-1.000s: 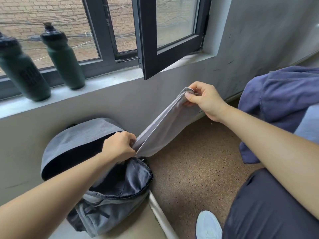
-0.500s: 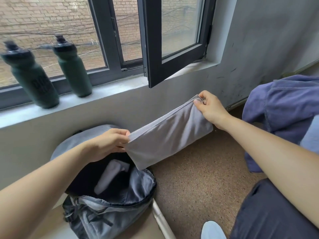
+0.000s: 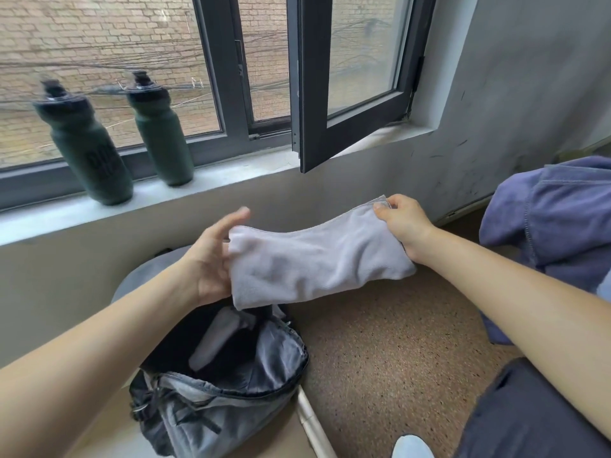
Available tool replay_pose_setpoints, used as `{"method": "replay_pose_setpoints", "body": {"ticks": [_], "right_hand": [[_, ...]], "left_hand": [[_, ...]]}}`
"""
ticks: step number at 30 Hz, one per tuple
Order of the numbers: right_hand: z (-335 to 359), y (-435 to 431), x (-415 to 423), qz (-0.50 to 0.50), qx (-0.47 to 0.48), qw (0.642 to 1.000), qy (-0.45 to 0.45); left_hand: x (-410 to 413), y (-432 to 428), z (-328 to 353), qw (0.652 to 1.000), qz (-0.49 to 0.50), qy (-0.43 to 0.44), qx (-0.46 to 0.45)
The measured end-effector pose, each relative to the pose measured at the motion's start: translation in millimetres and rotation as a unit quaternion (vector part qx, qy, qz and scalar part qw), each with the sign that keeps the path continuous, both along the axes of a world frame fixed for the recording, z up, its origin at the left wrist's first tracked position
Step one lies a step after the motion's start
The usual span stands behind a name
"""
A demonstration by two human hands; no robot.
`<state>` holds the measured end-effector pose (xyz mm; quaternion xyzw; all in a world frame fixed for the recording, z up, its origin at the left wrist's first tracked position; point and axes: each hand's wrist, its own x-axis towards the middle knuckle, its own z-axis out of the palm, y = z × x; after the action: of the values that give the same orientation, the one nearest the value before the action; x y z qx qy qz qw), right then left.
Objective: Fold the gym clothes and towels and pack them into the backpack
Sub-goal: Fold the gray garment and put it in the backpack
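so from where I'm standing the biggest thing is the blue heap of clothes, off to the right of the right fingers and well apart from them, and it looks rumpled, not folded

next the grey backpack, right below the left fingers, unzipped with its mouth gaping wide

then the grey towel, folded down to a long strip and held in the air between the 2 hands, just above the bag opening

2 green bottles stand on the sill, up and left of the left fingers, nowhere near the action

right hand has thumb and curled fingers pinching the towel's top right corner

left hand is spread, fingers mostly straight, palm against the towel's left end. It's blurry, so I can't tell if any finger behind the cloth has hold of it

smallest bit: something pale grey already sits inside the bag under the left fingers, can't tell what it is

my guess is early-to-middle: maybe 1 item packed, this towel folded and about ready to drop in, the blue heap all left to do
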<state>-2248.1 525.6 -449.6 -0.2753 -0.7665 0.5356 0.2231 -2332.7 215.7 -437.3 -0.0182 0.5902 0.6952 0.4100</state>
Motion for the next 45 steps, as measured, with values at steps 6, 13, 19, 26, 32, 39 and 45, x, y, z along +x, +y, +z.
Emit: {"method": "replay_pose_setpoints", "body": {"ticks": [6,13,19,26,32,39,45], "right_hand": [[4.3,1.4,8.8,0.010,0.075,0.997,-0.013],[7.2,-5.3,12.4,-0.001,0.199,0.979,-0.051],[5.2,-14.7,12.6,-0.018,0.179,0.981,-0.073],[12.0,-51.8,11.6,0.070,-0.051,0.996,-0.024],[23.2,-101.3,19.6,0.174,-0.145,0.974,-0.001],[24.5,-123.0,24.6,0.242,-0.101,0.965,-0.008],[20.9,-119.4,33.8,0.279,0.078,0.956,-0.044]], "left_hand": [[-0.2,6.4,-18.7,0.984,0.039,0.116,-0.129],[-2.5,8.4,-23.6,0.850,0.095,0.441,-0.273],[1.1,7.0,-11.6,0.880,0.119,0.372,-0.271],[22.0,24.6,-5.1,0.946,0.105,0.272,-0.139],[49.1,40.1,-1.6,0.949,0.011,0.295,-0.110],[62.8,40.3,12.4,0.960,-0.023,0.273,-0.065],[53.1,28.6,12.7,0.954,-0.104,0.280,-0.034]]}}
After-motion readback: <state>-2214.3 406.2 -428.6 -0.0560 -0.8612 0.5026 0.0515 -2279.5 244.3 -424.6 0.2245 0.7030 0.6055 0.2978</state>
